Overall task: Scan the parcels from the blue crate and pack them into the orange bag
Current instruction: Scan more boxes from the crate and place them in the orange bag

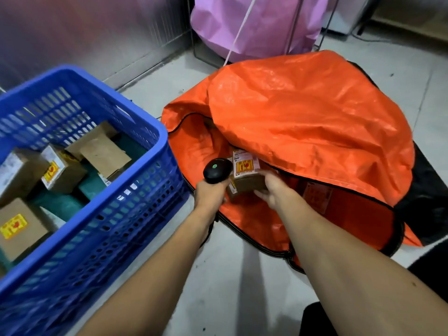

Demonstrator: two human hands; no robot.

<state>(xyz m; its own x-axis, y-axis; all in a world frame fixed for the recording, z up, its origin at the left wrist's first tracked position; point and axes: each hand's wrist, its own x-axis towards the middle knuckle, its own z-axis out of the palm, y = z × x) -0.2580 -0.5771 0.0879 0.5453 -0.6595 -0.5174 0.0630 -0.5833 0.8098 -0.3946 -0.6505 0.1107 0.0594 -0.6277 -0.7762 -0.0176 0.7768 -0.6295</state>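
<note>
The blue crate (155, 132) stands on the floor at the left with several cardboard parcels (104, 151) inside, some bearing yellow-red stickers. To its right lies the orange bag (303, 110), its zipped mouth open toward me. My left hand (211, 192) grips a black handheld scanner (217, 170) with a green light on top. My right hand (274, 190) holds a small brown parcel (247, 172) with a white label and a yellow-red sticker, just inside the bag's mouth. The scanner's head sits right beside that parcel.
A pink sack (254, 23) hangs on a metal frame behind the orange bag. A metal wall (97, 32) runs behind the crate. Black material (431, 195) lies at the bag's right side. Pale floor tiles (230, 275) show between my arms.
</note>
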